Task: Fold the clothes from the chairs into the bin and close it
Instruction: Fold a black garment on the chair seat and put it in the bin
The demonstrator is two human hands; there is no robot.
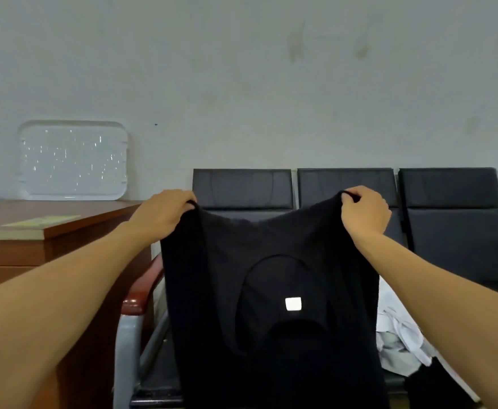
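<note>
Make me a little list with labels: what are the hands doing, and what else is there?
left hand: grips one top corner of black garment
right hand: grips the other corner
black garment: held up, spread before the chairs
white clothes: crumpled on a chair seat
clear lid: leans on wall, atop wooden desk
bin: not in view

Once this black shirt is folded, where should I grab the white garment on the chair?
Probably pinch the white garment at its raised upper folds, reaching down from above with the right hand, nearest it. It lies in a crumpled heap, partly hidden behind the black shirt, with no collar or hem showing.
</note>
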